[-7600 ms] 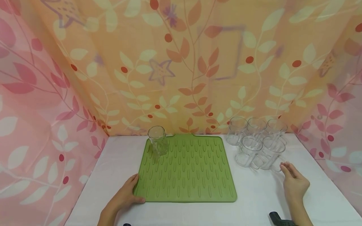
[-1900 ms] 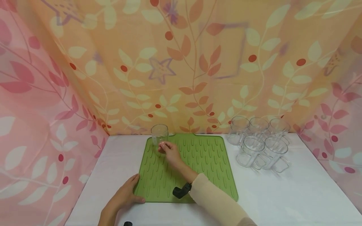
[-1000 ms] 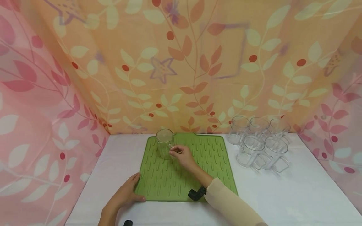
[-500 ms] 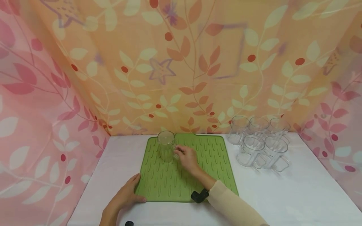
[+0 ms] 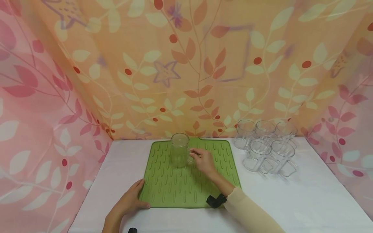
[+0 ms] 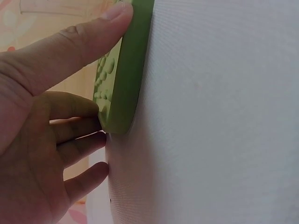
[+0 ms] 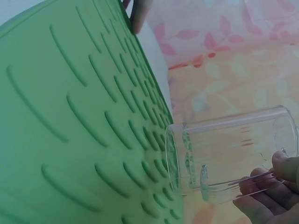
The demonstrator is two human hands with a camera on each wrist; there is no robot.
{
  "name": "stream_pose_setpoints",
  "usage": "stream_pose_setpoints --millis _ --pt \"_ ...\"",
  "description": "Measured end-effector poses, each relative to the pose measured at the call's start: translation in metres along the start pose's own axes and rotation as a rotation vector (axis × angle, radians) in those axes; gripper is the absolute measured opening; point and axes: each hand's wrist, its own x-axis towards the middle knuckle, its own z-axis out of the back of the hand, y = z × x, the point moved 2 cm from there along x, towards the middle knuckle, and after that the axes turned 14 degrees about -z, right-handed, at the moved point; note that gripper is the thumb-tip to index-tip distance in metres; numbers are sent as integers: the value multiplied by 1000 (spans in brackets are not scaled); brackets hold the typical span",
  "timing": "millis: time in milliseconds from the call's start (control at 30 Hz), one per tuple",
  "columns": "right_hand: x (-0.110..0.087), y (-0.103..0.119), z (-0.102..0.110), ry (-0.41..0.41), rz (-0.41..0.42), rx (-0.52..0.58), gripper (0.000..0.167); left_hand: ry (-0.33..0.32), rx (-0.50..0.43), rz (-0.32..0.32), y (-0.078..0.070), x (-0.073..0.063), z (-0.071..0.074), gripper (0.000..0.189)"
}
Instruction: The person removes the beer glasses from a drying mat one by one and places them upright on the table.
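A clear glass mug (image 5: 179,152) stands upright over the middle-left of a green ridged mat (image 5: 186,191). My right hand (image 5: 203,161) pinches its handle from the right. In the right wrist view, thumb and fingertips of the right hand (image 7: 273,191) close on the handle of the mug (image 7: 224,149), whose base is right at the mat's surface. At the mat's near left corner rests my left hand (image 5: 129,199). The left wrist view shows the left thumb (image 6: 88,44) lying along the mat's front edge (image 6: 128,79), with the other fingers extended against its side.
Several clear glass mugs (image 5: 256,155) stand grouped on the white table (image 5: 276,200), right of the mat. A patterned orange curtain (image 5: 198,64) hangs behind, with pink ones at both sides. A black wrist camera (image 5: 215,201) sits on the right wrist.
The right hand came from the mugs at the right to take this mug by its handle at the mat's far left, then moved it right and slightly nearer. The left hand stayed put.
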Motion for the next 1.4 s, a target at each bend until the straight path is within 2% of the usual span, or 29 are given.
stream_pose_setpoints --millis 400,633,933,1100,1400 --pt "-4 3 36 -22 -17 -38 22 -12 3 -8 1 1 0 116" --pt "-9 9 54 -52 5 -68 21 -21 2 -16 5 0 2 116" --pt "-22 13 79 -50 -12 -128 22 -22 13 -14 7 -1 3 117" --pt "-32 12 95 -77 -29 -117 23 -18 10 -18 6 -1 2 117" --pt "-46 14 114 -71 -42 -124 23 -16 3 -29 4 -2 -1 117"
